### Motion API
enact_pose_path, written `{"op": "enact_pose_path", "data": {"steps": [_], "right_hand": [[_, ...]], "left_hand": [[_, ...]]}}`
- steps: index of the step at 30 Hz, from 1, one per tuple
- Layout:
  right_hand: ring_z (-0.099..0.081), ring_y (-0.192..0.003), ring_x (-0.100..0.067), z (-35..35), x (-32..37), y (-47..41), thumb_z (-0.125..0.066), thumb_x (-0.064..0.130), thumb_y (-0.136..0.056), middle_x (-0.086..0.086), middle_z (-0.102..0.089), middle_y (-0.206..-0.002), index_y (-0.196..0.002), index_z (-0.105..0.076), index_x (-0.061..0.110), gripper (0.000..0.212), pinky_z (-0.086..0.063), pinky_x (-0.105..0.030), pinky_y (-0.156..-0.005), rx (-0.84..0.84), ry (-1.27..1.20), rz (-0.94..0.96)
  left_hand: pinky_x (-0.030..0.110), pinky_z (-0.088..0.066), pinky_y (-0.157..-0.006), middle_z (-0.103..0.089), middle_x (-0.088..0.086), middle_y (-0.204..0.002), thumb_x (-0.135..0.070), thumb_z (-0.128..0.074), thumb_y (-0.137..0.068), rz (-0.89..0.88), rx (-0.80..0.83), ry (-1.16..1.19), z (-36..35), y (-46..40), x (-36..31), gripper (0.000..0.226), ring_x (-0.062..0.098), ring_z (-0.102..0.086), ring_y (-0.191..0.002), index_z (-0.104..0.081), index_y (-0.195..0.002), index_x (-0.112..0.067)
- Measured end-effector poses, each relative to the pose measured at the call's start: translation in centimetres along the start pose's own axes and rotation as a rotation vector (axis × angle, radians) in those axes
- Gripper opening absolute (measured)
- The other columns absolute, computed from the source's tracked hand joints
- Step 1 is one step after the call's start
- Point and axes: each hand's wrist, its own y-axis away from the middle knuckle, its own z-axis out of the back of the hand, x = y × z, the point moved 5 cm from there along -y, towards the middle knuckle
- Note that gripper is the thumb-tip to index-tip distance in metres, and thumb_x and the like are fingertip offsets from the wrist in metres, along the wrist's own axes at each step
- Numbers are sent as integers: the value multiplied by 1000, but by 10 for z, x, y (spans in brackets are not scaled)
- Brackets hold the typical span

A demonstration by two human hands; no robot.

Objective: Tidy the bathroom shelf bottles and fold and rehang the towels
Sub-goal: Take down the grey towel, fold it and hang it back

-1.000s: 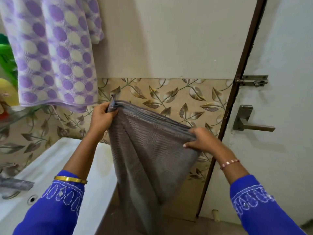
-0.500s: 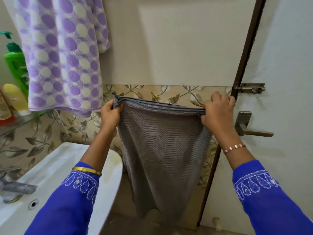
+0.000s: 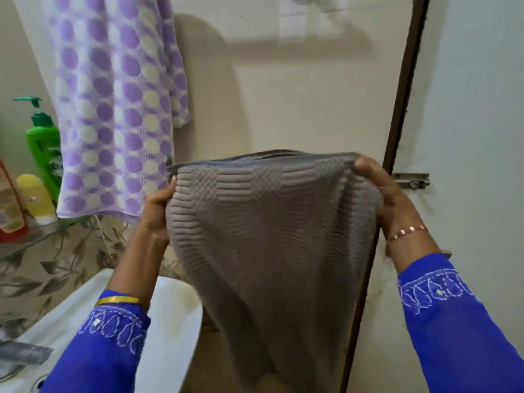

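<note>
Head view: both hands (image 3: 158, 211) (image 3: 388, 199) grip the folded grey towel (image 3: 272, 245) (beige wall (image 3: 297, 109) behind, sink (image 3: 170, 321) below).

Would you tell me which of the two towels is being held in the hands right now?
The grey towel, gripped at its top corners by the left hand and right hand; the purple dotted towel hangs untouched.

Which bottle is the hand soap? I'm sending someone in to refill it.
Look left of the hanging purple spotted towel, at the glass shelf above the sink. It is the tall green bottle with the pump top; the yellow bottle beside it is shorter, without a pump.
</note>
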Motion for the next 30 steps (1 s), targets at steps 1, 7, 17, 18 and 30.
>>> {"op": "enact_pose_path", "data": {"steps": [1,7,17,18,30], "right_hand": [[-65,-71,-14,2,2,-3,-67,22,-77,0,-70,-74,-83,-66,11,12,-54,-26,-71,-20,-40,-19],[-64,-54,-8,8,16,-19,-63,11,-82,4,-70,-58,-78,-62,5,7,-52,-16,-51,-256,377,-30],[-67,-75,-18,8,10,-32,-66,6,-79,-10,-70,-93,-97,-66,1,18,-55,-24,-56,-613,52,-155],[-66,-74,-19,4,10,-32,-67,5,-78,-11,-69,-91,-92,-67,1,15,-56,-24,-54,-649,78,-147],[-69,-81,-28,-105,69,-59,-69,4,-75,-17,-68,-87,-82,-63,15,14,-59,-40,-73,-401,403,240]], "left_hand": [[29,-59,-64,-75,1,-76,-32,-69,-66,11,-9,-55,-2,-2,-1,23,14,-71,-71,-75,-76,-13],[26,-51,-62,-70,0,-71,-23,-47,-92,-31,-176,-585,-6,-23,-13,27,15,-63,-67,-68,-76,-14],[22,-51,-50,-70,3,-68,-23,-57,-85,79,-372,-367,-17,-33,-10,17,13,-65,-57,-68,-81,-11],[19,-48,-47,-68,1,-65,-22,-59,-84,-14,-455,-384,-18,-33,-14,15,11,-63,-52,-66,-77,-12],[24,-56,-64,-69,1,-82,-23,-62,-84,-567,-145,-603,-151,-10,-47,7,12,-68,-75,-66,-87,-18]]}}
